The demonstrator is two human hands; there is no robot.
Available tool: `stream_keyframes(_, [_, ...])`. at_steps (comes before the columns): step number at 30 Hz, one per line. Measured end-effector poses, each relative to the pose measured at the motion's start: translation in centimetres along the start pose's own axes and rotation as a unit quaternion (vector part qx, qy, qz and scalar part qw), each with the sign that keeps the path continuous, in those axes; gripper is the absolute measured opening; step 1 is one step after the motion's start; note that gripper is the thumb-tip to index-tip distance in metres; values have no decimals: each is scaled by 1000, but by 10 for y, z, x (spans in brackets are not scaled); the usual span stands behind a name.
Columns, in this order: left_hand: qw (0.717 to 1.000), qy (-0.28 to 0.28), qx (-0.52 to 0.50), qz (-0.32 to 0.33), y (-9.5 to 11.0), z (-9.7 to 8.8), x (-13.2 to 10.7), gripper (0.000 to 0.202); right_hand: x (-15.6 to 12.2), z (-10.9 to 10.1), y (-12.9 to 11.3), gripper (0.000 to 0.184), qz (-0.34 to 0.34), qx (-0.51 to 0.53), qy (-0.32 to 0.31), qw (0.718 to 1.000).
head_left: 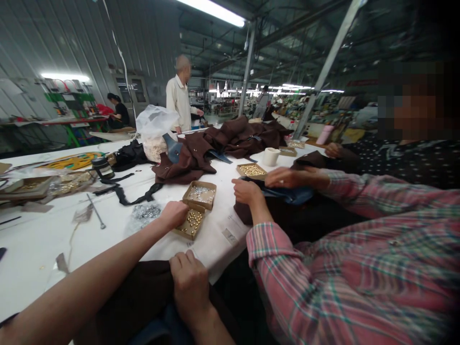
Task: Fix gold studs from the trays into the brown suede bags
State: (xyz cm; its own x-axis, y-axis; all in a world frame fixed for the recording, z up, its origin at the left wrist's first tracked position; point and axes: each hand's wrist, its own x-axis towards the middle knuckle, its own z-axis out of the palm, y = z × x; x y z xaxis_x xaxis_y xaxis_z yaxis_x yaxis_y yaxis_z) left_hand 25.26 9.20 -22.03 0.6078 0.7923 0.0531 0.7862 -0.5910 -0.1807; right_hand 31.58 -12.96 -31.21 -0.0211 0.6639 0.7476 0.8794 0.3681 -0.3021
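Note:
My left hand reaches out over a small cardboard box of gold studs. Its fingers are curled together at the box's left side, and whatever they pinch is hidden. Just behind stands a second cardboard box holding small silver pieces. A clear bag of silver hardware lies beside my left wrist. Close to me, my right hand grips the upper edge of a dark brown fabric piece at the table's edge. Blue material shows on this piece lower down.
To my right, a co-worker in a plaid shirt handles dark fabric near another box of gold pieces. Brown fabric is heaped across the table, beside a white roll. A black jar and metal rod are on the left.

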Motion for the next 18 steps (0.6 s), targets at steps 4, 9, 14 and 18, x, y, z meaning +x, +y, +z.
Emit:
stream_keyframes(4, [999, 43, -17, 9, 5, -15, -5, 22, 0, -1, -1, 21, -3, -4, -3, 1000])
stream_keyframes(9, [987, 134, -91, 5, 8, -62, -34, 28, -2, 0, 1, 18, -1, -6, -6, 1000])
stream_keyframes(14, [971, 96, -219, 25, -6, -102, -105, 33, -8, -7, 7, 15, -25, 47, 23, 998])
stream_keyframes(18, [867, -82, -491, -31, -25, -93, -177, 36, -13, -13, 14, 25, -79, 85, 91, 989])
